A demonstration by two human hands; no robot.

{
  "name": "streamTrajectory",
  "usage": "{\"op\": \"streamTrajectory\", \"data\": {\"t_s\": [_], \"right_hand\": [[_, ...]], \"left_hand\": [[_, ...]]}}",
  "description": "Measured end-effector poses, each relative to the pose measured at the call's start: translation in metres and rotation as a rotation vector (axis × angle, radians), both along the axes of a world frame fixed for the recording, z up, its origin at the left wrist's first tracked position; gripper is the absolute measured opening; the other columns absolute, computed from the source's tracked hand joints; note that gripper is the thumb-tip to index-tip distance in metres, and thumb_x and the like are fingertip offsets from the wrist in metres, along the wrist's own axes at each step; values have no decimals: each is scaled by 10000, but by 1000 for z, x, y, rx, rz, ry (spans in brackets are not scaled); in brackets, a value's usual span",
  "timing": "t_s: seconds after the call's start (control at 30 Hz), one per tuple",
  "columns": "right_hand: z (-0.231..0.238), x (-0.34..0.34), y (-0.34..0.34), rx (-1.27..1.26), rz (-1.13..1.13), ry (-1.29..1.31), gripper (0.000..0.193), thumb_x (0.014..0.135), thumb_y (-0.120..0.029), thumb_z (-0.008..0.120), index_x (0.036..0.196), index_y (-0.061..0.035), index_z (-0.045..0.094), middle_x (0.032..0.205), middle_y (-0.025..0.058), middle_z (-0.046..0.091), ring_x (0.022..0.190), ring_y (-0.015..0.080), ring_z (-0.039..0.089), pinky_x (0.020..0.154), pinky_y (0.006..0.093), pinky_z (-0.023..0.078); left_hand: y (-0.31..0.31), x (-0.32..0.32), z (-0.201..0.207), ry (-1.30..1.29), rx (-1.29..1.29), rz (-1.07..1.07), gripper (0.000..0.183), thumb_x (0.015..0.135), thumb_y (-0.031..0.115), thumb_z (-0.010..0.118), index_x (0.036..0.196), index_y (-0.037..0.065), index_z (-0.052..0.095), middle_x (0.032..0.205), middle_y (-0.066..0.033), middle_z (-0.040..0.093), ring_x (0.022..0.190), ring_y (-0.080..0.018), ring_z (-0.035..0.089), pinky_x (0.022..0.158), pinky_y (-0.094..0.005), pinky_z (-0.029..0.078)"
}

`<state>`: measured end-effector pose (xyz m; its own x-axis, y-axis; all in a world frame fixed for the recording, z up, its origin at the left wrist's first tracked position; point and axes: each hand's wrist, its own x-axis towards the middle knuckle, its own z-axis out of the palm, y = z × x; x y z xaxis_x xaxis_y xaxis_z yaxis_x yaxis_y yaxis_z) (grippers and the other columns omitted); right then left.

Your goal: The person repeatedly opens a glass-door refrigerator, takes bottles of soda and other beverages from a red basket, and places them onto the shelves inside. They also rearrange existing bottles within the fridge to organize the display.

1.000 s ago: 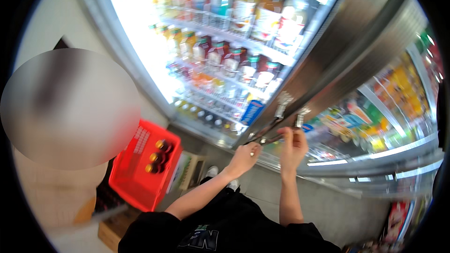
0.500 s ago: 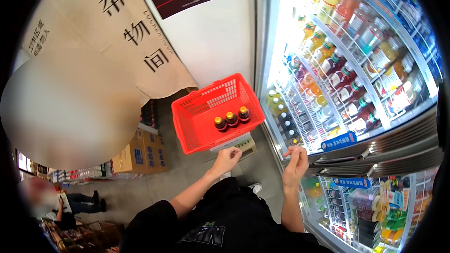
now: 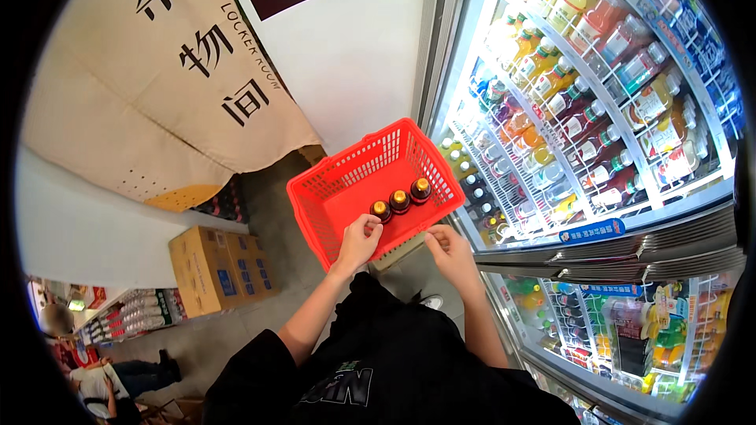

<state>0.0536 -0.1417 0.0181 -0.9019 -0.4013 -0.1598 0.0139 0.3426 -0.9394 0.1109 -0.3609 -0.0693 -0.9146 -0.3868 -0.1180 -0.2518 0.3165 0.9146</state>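
A red plastic shopping basket (image 3: 331, 224) stands in front of me, with three dark bottles with gold caps (image 3: 399, 201) upright in a row along its right part. My left hand (image 3: 358, 244) reaches over the basket's near rim, its fingers loosely bent and a little apart beside the leftmost bottle; whether they touch it I cannot tell. Just outside the near right rim is my right hand (image 3: 452, 258), thumb and fingers curled together with nothing visible in them.
To the right, a lit drinks fridge (image 3: 583, 110) holds rows of bottles, with a metal door edge (image 3: 614, 256) jutting toward me. Cardboard boxes (image 3: 209, 271) and a cloth curtain (image 3: 157, 110) are on the left. Someone in dark trousers (image 3: 142, 375) is at the lower left.
My left hand has moved forward and left, over the basket rim to the bottles. My right hand has moved left, away from the fridge to the basket. The view has shifted slightly.
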Motion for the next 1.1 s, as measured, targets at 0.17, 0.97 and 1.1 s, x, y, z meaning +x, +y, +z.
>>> {"op": "streamTrajectory", "data": {"t_s": [0.17,0.97,1.1], "right_hand": [[-2,4,-43,150,33,-76,305,926,-209,667,1122,22,626,946,136,710,872,197,690,769,320,548],[-57,-25,-61,119,217,103,622,770,-237,827,1283,-16,553,1189,181,640,1129,263,623,958,381,495],[-26,-31,-79,-160,382,-45,941,688,-210,898,1452,-60,369,1368,133,509,1273,239,512,1049,399,438]], "left_hand": [[-30,-31,-31,-51,-205,-153,436,843,164,699,1229,37,541,1180,-214,557,1120,-386,569,943,-442,494],[-75,-42,61,109,-40,-386,292,753,131,786,1026,48,719,978,-108,686,907,-246,646,806,-333,508],[-97,-40,139,196,140,-459,268,788,136,785,1030,40,721,962,-59,680,870,-139,626,759,-269,493]]}}
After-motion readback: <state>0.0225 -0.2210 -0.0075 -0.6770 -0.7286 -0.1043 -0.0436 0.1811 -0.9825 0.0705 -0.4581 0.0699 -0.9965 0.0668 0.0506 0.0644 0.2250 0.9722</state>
